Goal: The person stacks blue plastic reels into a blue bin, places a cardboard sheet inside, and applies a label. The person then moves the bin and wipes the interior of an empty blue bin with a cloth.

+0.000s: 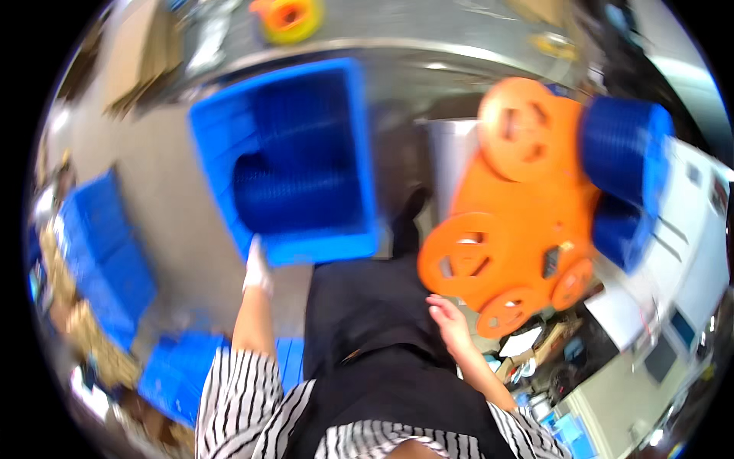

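Observation:
A blue plastic bin stands in front of me with a stack of dark blue ridged discs lying inside it. At its near left corner is my left hand, in a white glove or wrap, fingers stretched along the corner; whether it presses on the bin is blurred. To my right spreads a pile of orange round reel flanges with cut-out slots. Just below the nearest orange disc, my right hand is open and seems to hold nothing; I cannot tell whether its fingertips touch the disc.
Blue ridged stacks stand beyond the orange pile on the right. Several blue bins line the left. Along the far side runs a grey bench with orange and yellow tape rolls. Flattened cardboard leans at the far left.

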Tool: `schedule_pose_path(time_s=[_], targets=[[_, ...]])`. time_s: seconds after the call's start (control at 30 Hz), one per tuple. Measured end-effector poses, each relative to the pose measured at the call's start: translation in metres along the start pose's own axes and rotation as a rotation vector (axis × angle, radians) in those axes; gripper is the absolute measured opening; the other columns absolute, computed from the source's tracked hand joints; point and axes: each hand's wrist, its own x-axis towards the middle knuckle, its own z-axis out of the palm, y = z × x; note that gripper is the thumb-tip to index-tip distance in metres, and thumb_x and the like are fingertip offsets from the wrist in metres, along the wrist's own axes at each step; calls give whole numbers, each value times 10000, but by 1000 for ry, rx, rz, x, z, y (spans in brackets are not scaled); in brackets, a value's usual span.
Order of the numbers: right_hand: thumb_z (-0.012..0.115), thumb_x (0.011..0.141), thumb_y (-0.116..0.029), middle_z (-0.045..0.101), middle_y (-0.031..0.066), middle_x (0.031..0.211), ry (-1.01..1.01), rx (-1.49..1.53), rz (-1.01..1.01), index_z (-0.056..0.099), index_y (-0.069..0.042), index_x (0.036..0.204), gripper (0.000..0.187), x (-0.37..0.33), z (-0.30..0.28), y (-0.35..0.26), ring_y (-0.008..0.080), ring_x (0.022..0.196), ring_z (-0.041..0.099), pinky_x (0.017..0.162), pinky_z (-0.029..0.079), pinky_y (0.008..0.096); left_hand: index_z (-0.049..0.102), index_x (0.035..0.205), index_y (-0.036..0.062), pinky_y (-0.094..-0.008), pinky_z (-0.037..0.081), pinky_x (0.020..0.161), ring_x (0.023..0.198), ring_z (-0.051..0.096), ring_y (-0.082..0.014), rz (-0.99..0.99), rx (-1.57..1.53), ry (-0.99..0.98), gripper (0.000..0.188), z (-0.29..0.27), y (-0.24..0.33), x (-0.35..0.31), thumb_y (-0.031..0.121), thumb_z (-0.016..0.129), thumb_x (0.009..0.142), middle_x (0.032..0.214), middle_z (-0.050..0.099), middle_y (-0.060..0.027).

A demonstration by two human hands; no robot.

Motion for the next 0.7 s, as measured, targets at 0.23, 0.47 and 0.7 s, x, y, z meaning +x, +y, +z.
schedule_pose_path(time_s=[0.23,0.47,0.7], targets=[[617,922,-203,521,102,1332,74,35,-164,455,-30,1350,489,65,-149,-96,201,1237,484,1042,391,347,278,1476,75,-367,181,1153,1404,257,-278,-220,334,-242,775,63,-147,25,573,438,903,1526,285,-110],[733,793,-193,472,185,1350,1000,-411,-1150,468,31,1301,615,141,-346,-364,315,1263,460,1039,387,386,376,1412,42,-347,282,1095,1311,385,-267,154,625,-282,597,148,-151,-49,384,483,935,1410,426,-142],[813,668,-499,513,237,1338,645,-394,-181,491,44,1323,910,217,-421,-490,333,1246,496,1044,374,473,436,1380,35,-331,347,1061,1242,477,-238,205,448,-253,481,184,-145,-102,243,519,954,1324,526,-146]])
